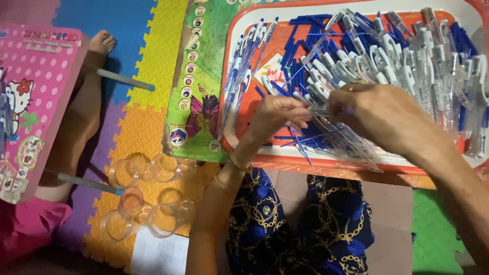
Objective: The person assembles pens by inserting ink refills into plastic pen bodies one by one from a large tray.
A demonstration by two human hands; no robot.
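Pinched between your left hand and right hand is a clear pen barrel, both sets of fingers closed on it just above the orange tray. Keep it level and steady. That tray holds heaps of blue refills and white-clipped barrels; empty clear jars lie left of it.

Blue-and-white pens, orange tray, pink polka-dot table, multicoloured foam mat
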